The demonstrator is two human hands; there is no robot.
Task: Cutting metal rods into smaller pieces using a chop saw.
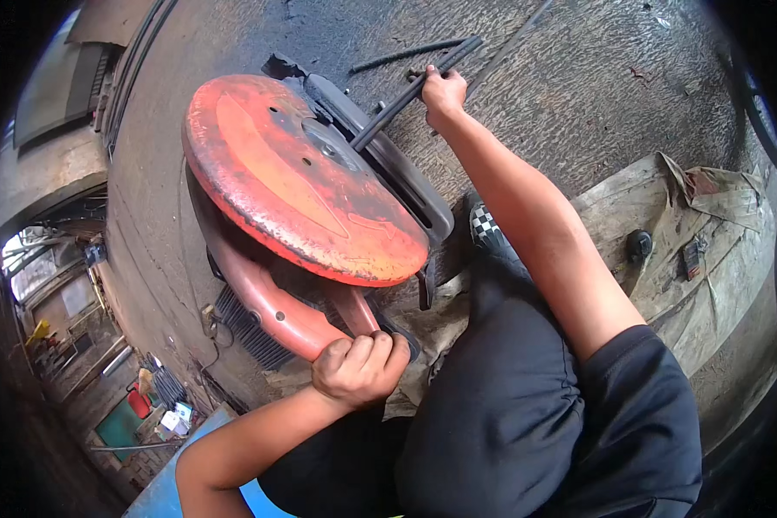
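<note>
Our left hand (pixel 360 367), in the lower centre of the frame, is clenched around the red handle (pixel 276 315) of a cut-off saw. Our right hand (pixel 443 91), in the upper centre, is closed around a long dark metal bar (pixel 406 95) and holds it against the machine.

The bar runs from the upper centre down and to the left, and passes under the round orange-red blade guard (pixel 298 177), which fills the centre left of the frame. We cannot see the blade or the point where the bar meets it; the guard hides both. A dark grey fence or vise part (pixel 388 164) lies just beside the guard on its right.

We judge that the bar is positioned and the saw is gripped. The frame does not show whether a cut has begun. No severed piece is visible near the guard, so we judge the cut as not yet complete.

A second thin rod (pixel 401 56) lies on the concrete floor (pixel 578 78) above the right hand. Our knee in dark trousers (pixel 501 388) and a checkered shoe (pixel 485 226) occupy the lower right. Worn cardboard sheeting (pixel 699 242) covers the floor at the right, with a small dark round object (pixel 639 244) resting on it.
</note>
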